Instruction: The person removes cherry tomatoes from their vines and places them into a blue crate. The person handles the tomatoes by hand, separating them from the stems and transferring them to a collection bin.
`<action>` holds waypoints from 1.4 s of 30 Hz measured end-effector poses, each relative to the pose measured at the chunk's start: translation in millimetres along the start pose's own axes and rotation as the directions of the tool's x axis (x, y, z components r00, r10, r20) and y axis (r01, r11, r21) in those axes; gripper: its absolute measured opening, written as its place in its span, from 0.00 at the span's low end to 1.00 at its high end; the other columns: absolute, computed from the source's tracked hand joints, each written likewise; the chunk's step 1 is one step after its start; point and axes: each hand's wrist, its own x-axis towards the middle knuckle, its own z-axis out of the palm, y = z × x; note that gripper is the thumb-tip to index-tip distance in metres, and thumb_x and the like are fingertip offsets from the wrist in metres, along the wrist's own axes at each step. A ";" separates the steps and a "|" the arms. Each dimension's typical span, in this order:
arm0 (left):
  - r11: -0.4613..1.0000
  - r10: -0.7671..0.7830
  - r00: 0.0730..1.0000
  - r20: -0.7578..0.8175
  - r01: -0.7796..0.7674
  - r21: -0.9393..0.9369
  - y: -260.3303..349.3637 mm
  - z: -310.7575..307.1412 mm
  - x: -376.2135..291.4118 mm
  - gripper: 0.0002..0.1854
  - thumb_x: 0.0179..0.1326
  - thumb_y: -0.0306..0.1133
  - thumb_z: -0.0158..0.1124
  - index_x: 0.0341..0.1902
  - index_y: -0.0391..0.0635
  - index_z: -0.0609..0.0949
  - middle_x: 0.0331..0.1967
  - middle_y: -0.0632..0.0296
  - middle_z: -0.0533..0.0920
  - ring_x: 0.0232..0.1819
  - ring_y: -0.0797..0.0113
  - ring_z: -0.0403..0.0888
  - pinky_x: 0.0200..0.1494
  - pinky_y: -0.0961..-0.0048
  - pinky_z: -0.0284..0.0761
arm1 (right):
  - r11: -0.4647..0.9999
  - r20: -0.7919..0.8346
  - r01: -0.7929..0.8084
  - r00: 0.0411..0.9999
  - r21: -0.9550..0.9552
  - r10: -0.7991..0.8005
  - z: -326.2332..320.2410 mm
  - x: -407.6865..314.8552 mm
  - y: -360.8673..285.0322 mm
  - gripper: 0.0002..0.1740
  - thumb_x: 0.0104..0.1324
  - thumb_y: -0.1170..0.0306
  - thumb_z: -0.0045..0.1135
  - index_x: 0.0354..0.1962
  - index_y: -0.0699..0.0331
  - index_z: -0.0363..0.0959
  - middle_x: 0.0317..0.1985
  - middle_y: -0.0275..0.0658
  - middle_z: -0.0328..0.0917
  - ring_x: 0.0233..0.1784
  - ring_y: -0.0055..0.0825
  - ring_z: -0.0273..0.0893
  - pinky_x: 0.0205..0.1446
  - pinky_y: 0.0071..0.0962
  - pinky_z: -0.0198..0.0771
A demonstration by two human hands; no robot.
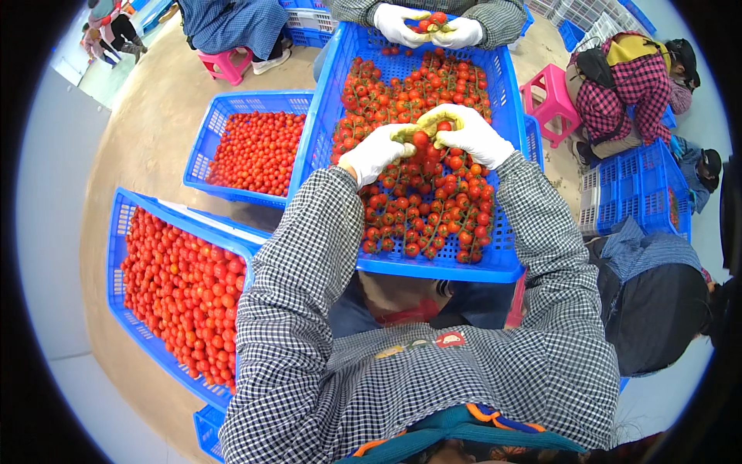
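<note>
Both my hands wear white gloves with yellowed fingertips and are raised over a blue plastic crate (440, 269) of cherry tomatoes on the vine (435, 214). My left hand (382, 149) has its thumb and fingers at a red cherry tomato (420, 139). Close beside it, my right hand (466, 132) is curled round another cherry tomato (444, 126). These tomatoes seem to belong to one cluster between the hands; its stem is partly hidden. Vine clusters lie below and beyond both hands, and the crate's slotted floor shows between some of them.
Loose cherry tomatoes fill two blue crates at left, one nearer (179, 290) and one farther (255, 153). Across the vine crate, a co-worker's gloved hands (429, 29) hold tomatoes. Pink stools (553, 104), stacked crates (632, 185) and other people are at right.
</note>
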 end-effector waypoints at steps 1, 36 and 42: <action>0.998 0.056 0.995 0.079 -0.057 0.016 2.0 3.8 -0.7 0.23 0.61 0.27 0.63 0.60 0.43 0.75 0.47 0.69 0.80 0.43 0.81 0.75 0.48 0.79 0.72 | 1.000 0.012 -0.002 1.000 0.015 0.002 0.1 -0.1 -0.2 0.19 0.56 0.72 0.54 0.47 0.65 0.76 0.43 0.36 0.79 0.47 0.21 0.75 0.51 0.25 0.73; 0.982 0.189 0.913 -0.361 -0.173 0.078 7.7 6.7 4.0 0.14 0.62 0.35 0.66 0.47 0.40 0.81 0.38 0.64 0.83 0.36 0.76 0.80 0.39 0.78 0.78 | 0.998 -0.181 0.005 0.983 -0.062 -0.016 29.7 10.0 14.5 0.14 0.63 0.62 0.63 0.39 0.64 0.76 0.31 0.30 0.73 0.29 0.12 0.66 0.28 0.18 0.61; 0.963 0.133 0.902 -0.412 -0.217 -0.163 8.6 5.7 3.4 0.11 0.60 0.33 0.67 0.44 0.40 0.82 0.36 0.65 0.83 0.35 0.77 0.79 0.38 0.79 0.76 | 0.965 -0.124 -0.139 0.978 0.222 0.169 20.5 4.3 9.9 0.16 0.64 0.65 0.58 0.47 0.63 0.73 0.33 0.27 0.72 0.29 0.10 0.66 0.29 0.17 0.61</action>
